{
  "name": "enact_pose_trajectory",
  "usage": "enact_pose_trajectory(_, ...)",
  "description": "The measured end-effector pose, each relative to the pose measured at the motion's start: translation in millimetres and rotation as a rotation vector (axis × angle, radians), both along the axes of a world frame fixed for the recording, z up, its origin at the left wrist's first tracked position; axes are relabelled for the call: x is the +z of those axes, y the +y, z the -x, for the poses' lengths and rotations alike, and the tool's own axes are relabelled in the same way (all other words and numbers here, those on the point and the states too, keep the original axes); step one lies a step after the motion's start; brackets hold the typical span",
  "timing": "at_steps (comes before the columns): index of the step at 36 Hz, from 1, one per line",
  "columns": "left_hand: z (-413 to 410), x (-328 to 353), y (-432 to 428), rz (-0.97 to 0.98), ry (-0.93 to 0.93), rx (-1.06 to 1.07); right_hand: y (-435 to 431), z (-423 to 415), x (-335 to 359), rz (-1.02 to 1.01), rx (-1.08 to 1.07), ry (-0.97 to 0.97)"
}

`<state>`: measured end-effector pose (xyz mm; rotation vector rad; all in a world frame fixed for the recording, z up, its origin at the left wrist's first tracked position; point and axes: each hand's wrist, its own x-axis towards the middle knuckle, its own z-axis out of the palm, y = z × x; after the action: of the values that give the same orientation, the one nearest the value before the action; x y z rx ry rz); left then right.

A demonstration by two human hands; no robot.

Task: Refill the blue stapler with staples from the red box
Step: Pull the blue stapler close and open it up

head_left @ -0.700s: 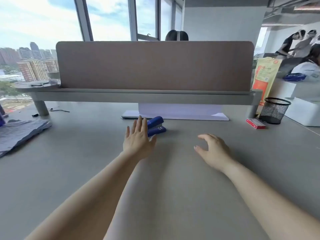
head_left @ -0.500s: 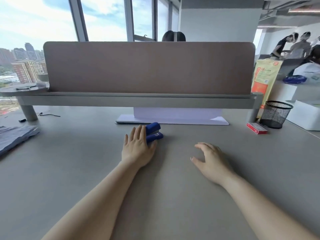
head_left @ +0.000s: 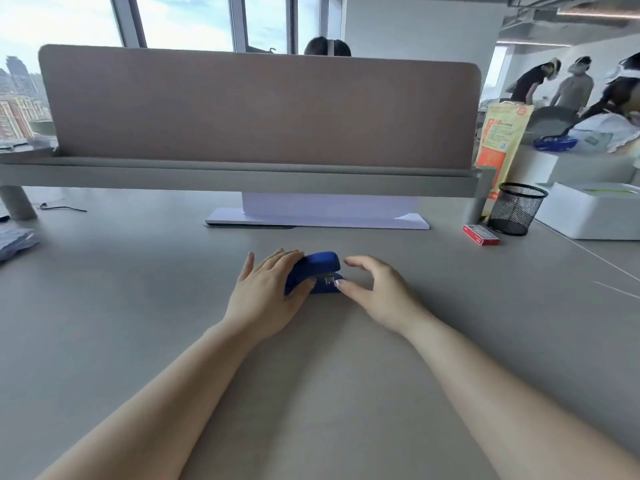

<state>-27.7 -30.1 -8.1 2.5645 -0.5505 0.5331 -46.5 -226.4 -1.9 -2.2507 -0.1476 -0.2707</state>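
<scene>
The blue stapler (head_left: 320, 270) lies on the grey desk (head_left: 311, 393) in the middle of the view. My left hand (head_left: 268, 294) covers its left end, fingers over the top and thumb against its near side, so it grips the stapler. My right hand (head_left: 377, 292) is just to the right, fingers curled and apart, its thumb tip touching the stapler's front end. The red box (head_left: 480, 234) of staples lies shut on the desk at the far right, well away from both hands.
A black mesh pen cup (head_left: 516, 209) stands beside the red box, with a white box (head_left: 595, 209) and an orange bag (head_left: 500, 136) near it. A divider panel (head_left: 259, 109) on a raised shelf blocks the back. White paper (head_left: 318, 216) lies under it. Several people stand far right.
My left hand has closed over the stapler. My right hand moved left up to the stapler's front end. The camera has tilted down and drawn closer.
</scene>
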Motion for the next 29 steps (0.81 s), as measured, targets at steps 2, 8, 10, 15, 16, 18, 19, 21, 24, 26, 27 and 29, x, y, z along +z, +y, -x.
enact_pose_trajectory(2,-3,0,-2,0.018,-0.04,0.012,1,2,-1,-0.005,0.016,0.004)
enact_pose_trajectory(8,-15,3,-14,0.001,-0.082,-0.041,-2,-2,-3,0.023,0.027,0.018)
enact_pose_trajectory(10,-17,2,-14,0.015,-0.123,-0.042,-2,-5,-5,0.05,0.026,0.027)
enact_pose_trajectory(15,-18,5,-15,0.073,-0.194,-0.071,-4,-11,-10,0.117,0.008,0.014)
enact_pose_trajectory(16,-18,5,-16,0.092,-0.189,-0.083,-4,-11,-11,0.131,0.017,0.003)
enact_pose_trajectory(18,-18,5,-17,0.106,-0.195,-0.106,-4,-12,-12,0.157,0.039,-0.021)
enact_pose_trajectory(19,-18,5,-17,0.111,-0.203,-0.117,-4,-13,-12,0.163,0.048,-0.033)
enact_pose_trajectory(21,-17,5,-17,0.143,-0.206,-0.126,-5,-13,-12,0.181,0.055,-0.053)
enact_pose_trajectory(24,-15,8,-14,0.263,-0.203,-0.101,-5,-14,-15,0.214,0.077,-0.08)
enact_pose_trajectory(26,-13,13,-10,0.341,-0.205,-0.086,-4,-14,-16,0.215,0.086,-0.097)
enact_pose_trajectory(27,-12,16,-8,0.37,-0.205,-0.082,-4,-14,-16,0.218,0.09,-0.101)
enact_pose_trajectory(29,-12,21,0,0.425,-0.189,-0.079,-4,-15,-16,0.232,0.09,-0.101)
